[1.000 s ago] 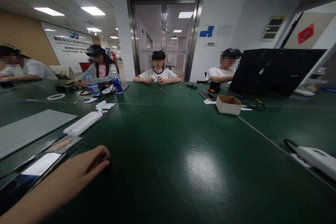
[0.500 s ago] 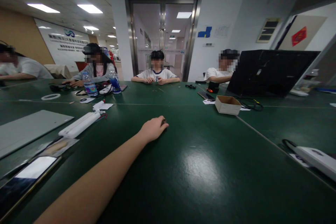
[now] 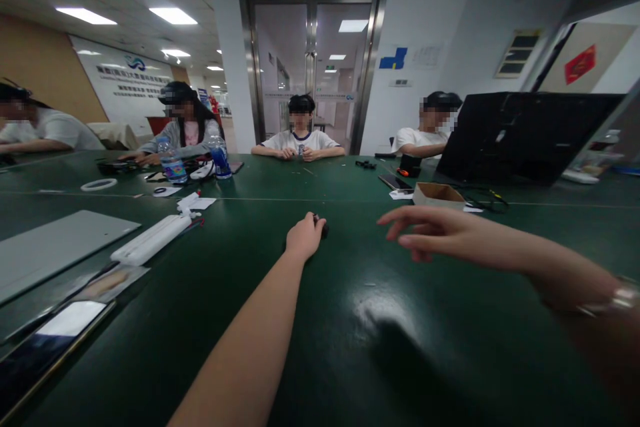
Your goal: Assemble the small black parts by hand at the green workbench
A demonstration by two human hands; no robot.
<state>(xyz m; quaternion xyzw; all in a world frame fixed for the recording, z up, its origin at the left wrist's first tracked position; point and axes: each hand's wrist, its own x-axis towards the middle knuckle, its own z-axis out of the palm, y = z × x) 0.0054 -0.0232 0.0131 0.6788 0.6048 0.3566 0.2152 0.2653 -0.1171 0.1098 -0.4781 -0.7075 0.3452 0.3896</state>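
The left hand (image 3: 305, 239) has slid farther out over the green table (image 3: 350, 347), curled around a small dark object (image 3: 324, 227) at its fingertips. The right hand (image 3: 434, 233) has come in, fingers spread and empty. Just beyond it sits a cardboard box (image 3: 436, 195), contents hidden.

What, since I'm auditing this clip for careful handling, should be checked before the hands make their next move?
1. Left hand has the small dark object: ok, fingers curled on it, low on the table.
2. What the object is: cannot tell, too small and partly covered.
3. Right hand free: ok, open with fingers spread, holding nothing, raised above the table.
4. Space between the two hands: ok, only bare green table shows there.
5. Cardboard box out of the right hand's way: ok, it sits beyond the hand, untouched.
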